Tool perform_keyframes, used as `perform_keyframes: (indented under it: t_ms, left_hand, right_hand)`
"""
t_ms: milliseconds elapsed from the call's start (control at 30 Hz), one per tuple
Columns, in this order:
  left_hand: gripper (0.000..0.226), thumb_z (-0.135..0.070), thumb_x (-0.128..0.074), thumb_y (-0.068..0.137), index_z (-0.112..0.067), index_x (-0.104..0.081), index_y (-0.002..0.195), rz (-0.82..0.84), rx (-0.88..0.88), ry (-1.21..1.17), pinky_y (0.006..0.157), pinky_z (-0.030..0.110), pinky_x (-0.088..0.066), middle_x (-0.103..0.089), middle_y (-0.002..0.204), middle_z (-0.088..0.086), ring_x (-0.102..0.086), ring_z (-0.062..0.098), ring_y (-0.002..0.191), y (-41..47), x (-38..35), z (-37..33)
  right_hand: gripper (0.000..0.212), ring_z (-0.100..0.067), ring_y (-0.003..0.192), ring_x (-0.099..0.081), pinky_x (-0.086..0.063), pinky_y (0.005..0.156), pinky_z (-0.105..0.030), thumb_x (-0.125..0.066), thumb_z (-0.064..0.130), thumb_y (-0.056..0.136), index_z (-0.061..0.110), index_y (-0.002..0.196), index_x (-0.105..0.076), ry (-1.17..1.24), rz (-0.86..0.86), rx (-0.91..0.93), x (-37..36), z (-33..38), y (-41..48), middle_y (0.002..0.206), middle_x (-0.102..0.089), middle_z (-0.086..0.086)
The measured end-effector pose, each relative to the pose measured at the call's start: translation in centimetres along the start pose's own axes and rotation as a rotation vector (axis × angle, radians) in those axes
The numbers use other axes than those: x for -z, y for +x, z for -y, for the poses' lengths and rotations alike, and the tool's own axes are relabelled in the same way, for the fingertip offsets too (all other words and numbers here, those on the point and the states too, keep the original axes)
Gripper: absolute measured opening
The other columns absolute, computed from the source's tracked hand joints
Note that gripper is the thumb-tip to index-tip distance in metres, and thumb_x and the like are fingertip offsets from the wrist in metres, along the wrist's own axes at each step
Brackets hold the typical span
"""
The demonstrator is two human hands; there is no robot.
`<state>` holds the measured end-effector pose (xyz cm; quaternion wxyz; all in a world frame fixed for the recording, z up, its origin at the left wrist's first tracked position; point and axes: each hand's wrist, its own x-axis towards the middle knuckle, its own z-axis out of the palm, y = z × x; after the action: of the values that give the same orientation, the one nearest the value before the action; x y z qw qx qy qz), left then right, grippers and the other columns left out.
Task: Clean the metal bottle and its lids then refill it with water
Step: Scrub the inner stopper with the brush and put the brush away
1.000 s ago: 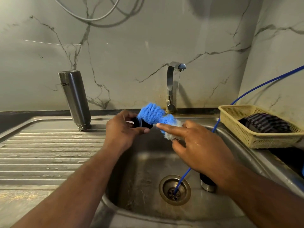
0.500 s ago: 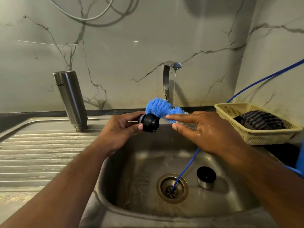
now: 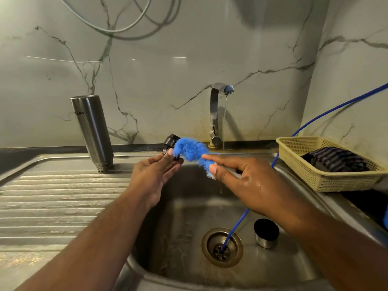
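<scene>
The metal bottle (image 3: 93, 131) stands upside down on the draining board at the back left. My left hand (image 3: 156, 172) pinches a small black lid (image 3: 171, 141) over the sink's back edge. My right hand (image 3: 245, 181) holds a fluffy blue brush (image 3: 192, 150), thumb and forefinger pinching it, and the brush head lies against the lid. A second lid, a steel cup with a black inside (image 3: 266, 233), sits on the basin floor right of the drain.
A thin stream of water runs from the steel tap (image 3: 216, 114) behind the hands. A blue tube (image 3: 237, 222) comes from the right wall down into the drain (image 3: 222, 246). A yellow basket (image 3: 323, 177) with dark cloth sits on the right counter.
Both hands have lifted and moved back towards the tap. The black lid has turned in my left hand, and the brush now bends over its right side.
</scene>
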<state>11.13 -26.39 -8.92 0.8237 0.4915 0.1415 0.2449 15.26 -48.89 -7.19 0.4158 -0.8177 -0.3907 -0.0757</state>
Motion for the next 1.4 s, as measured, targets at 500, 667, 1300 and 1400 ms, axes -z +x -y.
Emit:
perform_keyframes:
  t_ms: [500, 667, 1300, 1400]
  left_hand:
    - [0.025, -0.005, -0.057, 0.099, -0.001, -0.067, 0.122, 0.230, -0.065, 0.194, 0.083, 0.026, -0.061, -0.075, 0.110, 0.014, -0.073, 0.020, 0.094, -0.2, -0.9, 1.6]
    - [0.022, -0.004, -0.054, 0.101, -0.004, -0.069, 0.117, 0.153, -0.064, 0.150, 0.083, 0.029, -0.062, -0.075, 0.110, 0.013, -0.071, 0.022, 0.099, 0.0, -1.4, 1.9]
    - [0.023, -0.023, -0.080, 0.086, -0.014, -0.076, 0.108, -0.047, -0.226, 0.632, 0.079, 0.032, -0.062, -0.079, 0.088, 0.004, -0.076, 0.021, 0.086, -0.1, 0.1, 1.7]
    - [0.016, -0.025, -0.084, 0.082, -0.023, -0.077, 0.097, -0.072, -0.310, 0.814, 0.055, 0.011, -0.048, -0.076, 0.077, -0.004, -0.068, 0.001, 0.065, -0.5, -0.6, 1.9]
  right_hand:
    - [0.053, 0.007, 0.103, -0.048, -0.030, 0.072, 0.000, -0.041, 0.062, 0.099, 0.053, 0.151, -0.033, -0.070, -0.091, -0.093, -0.7, 0.0, 0.3, 0.137, -0.062, 0.010]
    - [0.053, 0.009, 0.104, -0.047, -0.033, 0.074, -0.001, -0.043, 0.064, 0.098, 0.055, 0.150, -0.035, -0.056, -0.033, -0.091, -0.9, 0.3, -0.2, 0.138, -0.062, 0.013]
    - [0.054, -0.003, 0.112, -0.060, -0.052, 0.092, -0.032, -0.049, 0.069, 0.094, 0.061, 0.146, -0.035, -0.181, 0.011, -0.074, -0.6, -1.0, -0.3, 0.134, -0.064, 0.014]
    - [0.057, -0.007, 0.115, -0.059, -0.054, 0.093, -0.038, -0.044, 0.073, 0.093, 0.064, 0.147, -0.028, -0.283, 0.009, -0.068, -1.6, -1.0, 0.3, 0.137, -0.062, 0.014]
